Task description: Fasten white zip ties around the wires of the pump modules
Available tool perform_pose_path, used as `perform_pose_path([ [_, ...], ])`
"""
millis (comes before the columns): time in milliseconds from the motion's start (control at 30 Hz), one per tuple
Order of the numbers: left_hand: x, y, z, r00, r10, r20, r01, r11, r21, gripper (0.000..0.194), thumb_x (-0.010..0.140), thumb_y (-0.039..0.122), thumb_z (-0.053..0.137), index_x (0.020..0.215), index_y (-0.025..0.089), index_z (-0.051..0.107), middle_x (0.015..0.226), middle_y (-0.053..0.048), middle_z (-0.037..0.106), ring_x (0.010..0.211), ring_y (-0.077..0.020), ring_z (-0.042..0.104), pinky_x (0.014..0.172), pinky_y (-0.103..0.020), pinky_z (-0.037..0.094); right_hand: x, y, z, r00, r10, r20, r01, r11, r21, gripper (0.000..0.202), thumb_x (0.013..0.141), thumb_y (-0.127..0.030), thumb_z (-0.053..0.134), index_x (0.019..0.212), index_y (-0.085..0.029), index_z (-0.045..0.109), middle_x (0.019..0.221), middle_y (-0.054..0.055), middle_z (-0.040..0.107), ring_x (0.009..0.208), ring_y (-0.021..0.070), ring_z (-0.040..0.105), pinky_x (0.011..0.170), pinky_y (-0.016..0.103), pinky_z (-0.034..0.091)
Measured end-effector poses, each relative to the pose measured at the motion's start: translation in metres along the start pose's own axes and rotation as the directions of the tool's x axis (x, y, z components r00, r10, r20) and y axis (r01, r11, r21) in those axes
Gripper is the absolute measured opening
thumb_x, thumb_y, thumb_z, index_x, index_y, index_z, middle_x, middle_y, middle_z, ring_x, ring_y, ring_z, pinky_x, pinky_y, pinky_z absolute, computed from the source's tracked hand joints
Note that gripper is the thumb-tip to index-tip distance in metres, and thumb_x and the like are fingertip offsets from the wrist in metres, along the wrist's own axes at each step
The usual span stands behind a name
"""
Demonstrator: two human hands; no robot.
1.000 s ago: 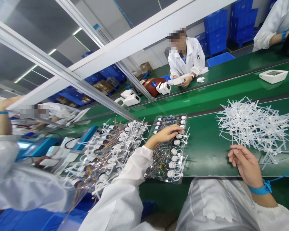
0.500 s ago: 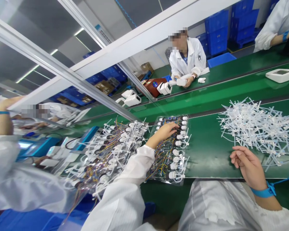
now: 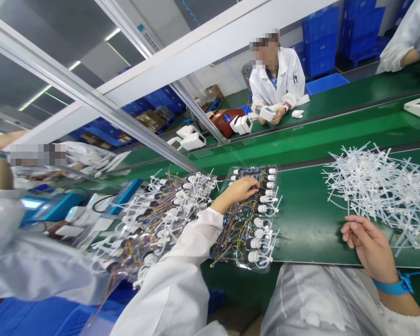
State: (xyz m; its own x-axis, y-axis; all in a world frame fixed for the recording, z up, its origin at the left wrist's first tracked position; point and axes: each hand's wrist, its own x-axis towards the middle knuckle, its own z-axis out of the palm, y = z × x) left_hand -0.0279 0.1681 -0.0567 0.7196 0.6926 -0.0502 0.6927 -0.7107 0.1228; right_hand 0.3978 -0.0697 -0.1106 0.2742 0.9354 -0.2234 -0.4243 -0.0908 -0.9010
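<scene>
My left hand (image 3: 243,190) reaches over a clear plastic tray (image 3: 236,268) of wired parts with white round caps (image 3: 255,256). Its fingers are bent together at the upper part of the tray, among the wires; what they hold, if anything, is hidden. White ties hang from several of the lower caps. My right hand (image 3: 369,240), with a blue wrist strap (image 3: 392,284), rests near the table edge, its fingers curled together. Just beyond it lies a large heap of loose white ties (image 3: 381,186).
More wired parts with ties (image 3: 164,210) lie left of the tray. A metal frame (image 3: 133,122) slants overhead. Across the green table (image 3: 301,228), a person (image 3: 280,79) holds a white device. Another person's sleeve (image 3: 38,261) is at far left; blue crates stand behind.
The view has shifted slightly, so the table items sit a little further right. My hands keep nearly the same poses. The person opposite has raised and tilted the white device.
</scene>
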Motion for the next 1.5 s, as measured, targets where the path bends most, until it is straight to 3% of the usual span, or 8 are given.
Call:
perform_pose_path([
  [167, -0.004, -0.002, -0.006, 1.000, -0.015, -0.003, 0.015, 1.000, 0.001, 0.019, 0.110, 0.033, 0.067, 0.100, 0.021, 0.079, 0.103, -0.008, 0.078, 0.103, -0.0261, 0.072, 0.097, -0.037, 0.054, 0.001, -0.003, -0.001, 1.000, 0.030, -0.002, -0.030, 0.999, -0.018, 0.045, 0.080, -0.061, 0.099, 0.103, -0.024, 0.086, 0.080, 0.009, 0.075, 0.065, 0.0194, 0.064, 0.049, 0.026, 0.051],
  [300, 0.000, 0.003, -0.010, 0.990, 0.138, 0.017, -0.135, 0.983, -0.124, 0.013, 0.107, 0.025, 0.069, 0.115, 0.022, 0.078, 0.119, -0.008, 0.079, 0.114, -0.0252, 0.071, 0.108, -0.038, 0.051, 0.002, -0.004, -0.002, 0.999, 0.052, -0.013, -0.053, 0.998, -0.024, 0.043, 0.080, -0.059, 0.099, 0.103, -0.024, 0.086, 0.081, 0.009, 0.075, 0.066, 0.0200, 0.065, 0.049, 0.026, 0.051],
  [400, 0.003, 0.005, -0.011, 0.977, 0.198, 0.072, -0.189, 0.975, -0.121, 0.019, 0.106, 0.018, 0.065, 0.118, 0.024, 0.079, 0.117, -0.006, 0.082, 0.111, -0.0245, 0.072, 0.106, -0.038, 0.050, 0.003, -0.005, -0.002, 0.998, 0.058, -0.019, -0.058, 0.998, -0.031, 0.041, 0.081, -0.057, 0.098, 0.104, -0.024, 0.086, 0.082, 0.009, 0.075, 0.067, 0.0202, 0.065, 0.049, 0.027, 0.051],
  [567, 0.003, -0.002, -0.013, 0.989, 0.074, 0.132, -0.080, 0.996, 0.036, 0.021, 0.108, 0.024, 0.062, 0.107, 0.022, 0.083, 0.103, -0.007, 0.081, 0.098, -0.0246, 0.073, 0.096, -0.036, 0.052, 0.003, -0.004, -0.001, 0.998, 0.051, -0.023, -0.051, 0.998, -0.023, 0.039, 0.083, -0.056, 0.098, 0.104, -0.025, 0.086, 0.082, 0.009, 0.075, 0.067, 0.0203, 0.064, 0.050, 0.027, 0.051],
  [867, 0.012, 0.000, -0.010, 0.986, -0.079, 0.145, 0.070, 0.995, 0.067, 0.033, 0.106, 0.050, 0.073, 0.103, 0.020, 0.085, 0.101, -0.010, 0.080, 0.100, -0.0265, 0.074, 0.095, -0.034, 0.053, 0.003, -0.001, -0.004, 0.999, 0.034, -0.002, -0.034, 0.999, 0.004, 0.040, 0.084, -0.057, 0.097, 0.105, -0.025, 0.086, 0.083, 0.009, 0.075, 0.068, 0.0195, 0.064, 0.051, 0.027, 0.051],
  [1100, 0.022, 0.001, 0.001, 0.965, -0.200, 0.167, 0.193, 0.980, 0.057, 0.024, 0.100, 0.043, 0.078, 0.102, 0.022, 0.089, 0.107, -0.011, 0.082, 0.101, -0.0275, 0.075, 0.095, -0.033, 0.056, 0.002, 0.003, -0.005, 1.000, 0.014, 0.012, -0.014, 1.000, 0.024, 0.040, 0.083, -0.056, 0.097, 0.105, -0.025, 0.085, 0.083, 0.008, 0.075, 0.067, 0.0196, 0.064, 0.051, 0.028, 0.050],
  [1267, 0.027, 0.000, 0.008, 0.947, -0.266, 0.182, 0.265, 0.964, 0.030, 0.017, 0.095, 0.026, 0.072, 0.089, 0.021, 0.086, 0.100, -0.010, 0.084, 0.090, -0.0258, 0.076, 0.088, -0.032, 0.058, 0.000, 0.001, -0.004, 1.000, -0.003, 0.026, 0.002, 1.000, 0.030, 0.039, 0.084, -0.055, 0.096, 0.105, -0.024, 0.084, 0.083, 0.008, 0.076, 0.067, 0.0197, 0.064, 0.051, 0.028, 0.050],
  [1500, 0.023, 0.004, -0.007, 0.957, -0.256, 0.137, 0.271, 0.957, -0.105, 0.016, 0.094, 0.025, 0.062, 0.086, 0.021, 0.074, 0.096, -0.008, 0.081, 0.092, -0.0243, 0.073, 0.093, -0.033, 0.057, -0.001, 0.000, -0.002, 1.000, -0.009, 0.026, 0.008, 0.999, 0.046, 0.043, 0.081, -0.057, 0.098, 0.103, -0.023, 0.084, 0.081, 0.007, 0.075, 0.065, 0.0192, 0.064, 0.051, 0.028, 0.049],
])
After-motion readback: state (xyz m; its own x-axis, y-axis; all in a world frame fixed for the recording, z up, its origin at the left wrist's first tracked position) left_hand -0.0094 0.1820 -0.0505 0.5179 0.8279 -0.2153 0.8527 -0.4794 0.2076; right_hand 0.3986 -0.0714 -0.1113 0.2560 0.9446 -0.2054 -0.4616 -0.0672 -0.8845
